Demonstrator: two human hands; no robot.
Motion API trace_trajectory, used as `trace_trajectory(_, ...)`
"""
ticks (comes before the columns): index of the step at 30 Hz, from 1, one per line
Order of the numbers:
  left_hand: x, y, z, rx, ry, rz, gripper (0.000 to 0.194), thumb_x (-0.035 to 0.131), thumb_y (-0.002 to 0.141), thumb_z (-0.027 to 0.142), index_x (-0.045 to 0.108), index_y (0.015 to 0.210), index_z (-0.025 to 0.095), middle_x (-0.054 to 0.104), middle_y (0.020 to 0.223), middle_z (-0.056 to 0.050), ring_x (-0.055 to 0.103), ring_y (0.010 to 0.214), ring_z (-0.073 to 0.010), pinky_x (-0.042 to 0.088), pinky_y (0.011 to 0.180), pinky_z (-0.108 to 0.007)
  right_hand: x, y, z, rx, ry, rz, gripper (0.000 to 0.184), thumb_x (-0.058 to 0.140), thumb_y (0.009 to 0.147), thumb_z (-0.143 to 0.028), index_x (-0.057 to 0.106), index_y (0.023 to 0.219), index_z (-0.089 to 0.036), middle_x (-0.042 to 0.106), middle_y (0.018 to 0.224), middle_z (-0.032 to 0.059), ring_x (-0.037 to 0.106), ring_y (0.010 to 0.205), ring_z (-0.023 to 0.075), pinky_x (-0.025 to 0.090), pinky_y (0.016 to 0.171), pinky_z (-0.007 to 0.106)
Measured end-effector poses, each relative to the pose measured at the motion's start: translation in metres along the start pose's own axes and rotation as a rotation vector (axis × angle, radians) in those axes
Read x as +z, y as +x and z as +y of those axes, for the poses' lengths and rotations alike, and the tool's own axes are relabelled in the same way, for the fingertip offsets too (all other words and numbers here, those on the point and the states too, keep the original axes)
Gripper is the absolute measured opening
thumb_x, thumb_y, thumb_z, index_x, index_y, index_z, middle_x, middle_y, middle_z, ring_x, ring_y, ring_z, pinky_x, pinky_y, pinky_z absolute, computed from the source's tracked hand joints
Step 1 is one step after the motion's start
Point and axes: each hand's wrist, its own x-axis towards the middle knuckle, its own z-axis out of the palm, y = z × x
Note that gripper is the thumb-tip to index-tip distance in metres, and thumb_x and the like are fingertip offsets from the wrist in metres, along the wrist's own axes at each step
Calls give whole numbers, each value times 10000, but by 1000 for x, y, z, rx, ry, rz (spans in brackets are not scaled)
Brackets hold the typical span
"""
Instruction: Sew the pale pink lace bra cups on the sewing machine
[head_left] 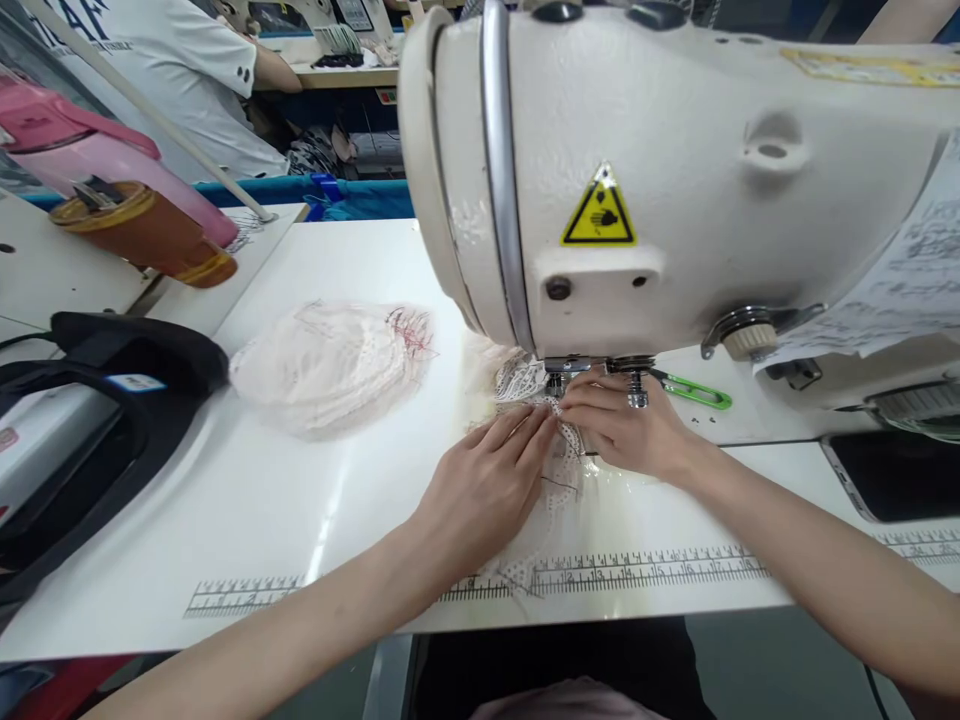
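Note:
White dotted lace fabric [564, 490] lies under the sewing machine [675, 200] and trails toward the table's front edge. My left hand [495, 480] presses on it, fingers together and bent, with the fingertips just in front of the presser foot [555, 384]. From the other side, my right hand [626, 425] has its fingers closed on the lace close to the foot. The two hands' fingertips nearly meet there. More bunched white lace [519, 380] sits behind and left of the foot. The needle tip and the exact pinch are hidden.
A pile of pale lace pieces [330, 370] with reddish threads rests at left. Green thread snips [694, 390] and a phone [896, 475] lie at right. A black holder [142, 370], an amber cup [142, 235] and a pink bottle [112, 160] stand left. Another person [165, 80] sits beyond.

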Motion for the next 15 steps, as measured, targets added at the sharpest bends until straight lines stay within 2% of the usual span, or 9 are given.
trace_trajectory(3, 6, 5, -8, 53, 12, -7, 396, 406, 926, 136, 536, 1292, 58, 558, 1336, -143, 519, 1257, -283, 519, 981, -428, -5, 0, -1, 30, -64, -28, 349, 426, 841, -66, 719, 862, -256, 731, 972, -52, 613, 749, 131, 363, 665, 314)
trace_trajectory(6, 9, 10, -18, 57, -11, -8, 386, 391, 938, 135, 540, 1291, 92, 553, 1349, -117, 516, 1264, -259, 520, 984, -416, 1, -2, 1, 85, -67, -90, 367, 420, 850, -82, 719, 938, -276, 722, 1049, -43, 642, 803, 153, 343, 614, 312)
trace_trajectory(10, 13, 11, -23, 2, -33, -8, 406, 394, 955, 182, 501, 1336, 90, 525, 1376, -133, 482, 1293, -279, 528, 968, -433, 8, -4, 1, 135, -80, -129, 393, 375, 877, -99, 710, 982, -275, 708, 1114, -41, 664, 826, 165, 356, 579, 314)
trace_trajectory(15, 18, 12, -27, 0, -40, 16, 405, 416, 950, 206, 520, 1324, 93, 530, 1369, -131, 480, 1291, -295, 504, 1001, -449, -4, 2, -4, 227, 26, -239, 412, 384, 890, -134, 691, 1091, -321, 674, 1184, -70, 673, 870, 190, 402, 521, 322)
